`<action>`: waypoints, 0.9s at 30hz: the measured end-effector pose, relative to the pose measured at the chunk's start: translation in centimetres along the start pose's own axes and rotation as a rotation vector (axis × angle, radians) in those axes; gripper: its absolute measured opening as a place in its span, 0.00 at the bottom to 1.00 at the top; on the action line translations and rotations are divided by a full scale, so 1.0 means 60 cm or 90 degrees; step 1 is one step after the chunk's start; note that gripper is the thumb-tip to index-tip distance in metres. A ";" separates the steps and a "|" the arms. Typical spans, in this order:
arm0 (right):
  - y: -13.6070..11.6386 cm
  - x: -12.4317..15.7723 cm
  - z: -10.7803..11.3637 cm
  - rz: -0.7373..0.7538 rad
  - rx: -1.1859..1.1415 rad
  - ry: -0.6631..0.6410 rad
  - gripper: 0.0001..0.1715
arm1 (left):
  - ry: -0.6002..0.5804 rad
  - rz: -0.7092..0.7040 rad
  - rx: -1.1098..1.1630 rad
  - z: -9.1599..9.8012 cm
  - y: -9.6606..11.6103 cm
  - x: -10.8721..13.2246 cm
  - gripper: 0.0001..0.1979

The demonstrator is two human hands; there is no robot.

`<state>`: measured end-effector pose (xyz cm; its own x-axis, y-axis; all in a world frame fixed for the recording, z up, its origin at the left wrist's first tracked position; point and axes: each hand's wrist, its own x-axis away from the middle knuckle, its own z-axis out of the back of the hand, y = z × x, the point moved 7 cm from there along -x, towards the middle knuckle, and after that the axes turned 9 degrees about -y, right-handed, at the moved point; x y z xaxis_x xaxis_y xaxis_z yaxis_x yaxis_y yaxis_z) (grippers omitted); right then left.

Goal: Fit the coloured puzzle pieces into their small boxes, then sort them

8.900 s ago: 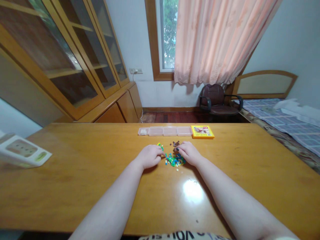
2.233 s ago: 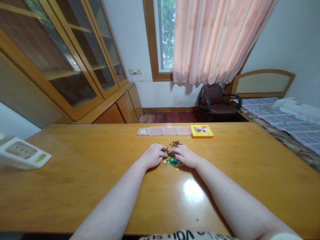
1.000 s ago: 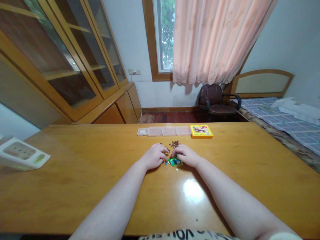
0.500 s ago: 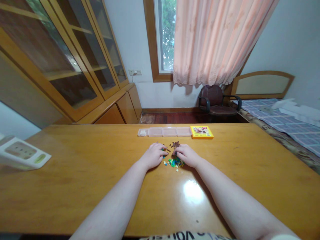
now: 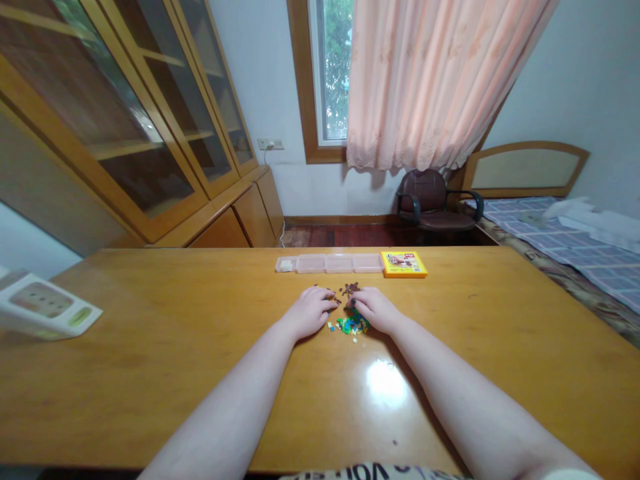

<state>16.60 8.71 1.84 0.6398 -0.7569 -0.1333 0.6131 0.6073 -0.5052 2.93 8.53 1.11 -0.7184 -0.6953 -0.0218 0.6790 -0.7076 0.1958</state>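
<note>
My left hand [image 5: 314, 312] rests on the table left of a small heap of toy bricks, palm down. Its fingers are apart, beside and partly over a few small pieces. On the other side, my right hand [image 5: 376, 309] bends over the heap with fingertips drawn together; whatever they grip is too small to make out. Green, blue, yellow and white bricks [image 5: 353, 325] lie in a loose pile by the right fingers. Just beyond the fingertips is a cluster of brown bricks [image 5: 350, 288].
A clear plastic tray with several compartments [image 5: 339, 264] lies near the table's far edge, touching a yellow box [image 5: 405, 265]. A white power strip [image 5: 47, 307] stands at the left. Beyond the wooden table [image 5: 175, 347] are a chair [image 5: 430, 200], a cabinet and a bed.
The fingers of both hands have shifted slightly among the bricks. The tray and yellow box have stayed put.
</note>
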 end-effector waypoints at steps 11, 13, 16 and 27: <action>0.010 0.005 0.009 -0.040 0.039 0.064 0.16 | -0.037 0.005 -0.003 -0.011 0.012 0.001 0.20; 0.025 0.009 0.016 -0.094 0.047 0.108 0.18 | -0.036 0.037 -0.003 -0.015 0.007 0.000 0.20; 0.045 0.015 0.022 -0.154 0.026 0.150 0.20 | -0.025 0.059 0.007 -0.012 0.004 0.000 0.22; 0.015 0.007 0.005 -0.006 -0.050 0.048 0.20 | -0.011 0.011 0.004 -0.003 0.013 0.001 0.20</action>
<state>17.52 9.02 1.58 0.5957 -0.7803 -0.1904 0.5788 0.5814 -0.5719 3.46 7.89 1.10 -0.7093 -0.7050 -0.0015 0.6901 -0.6947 0.2028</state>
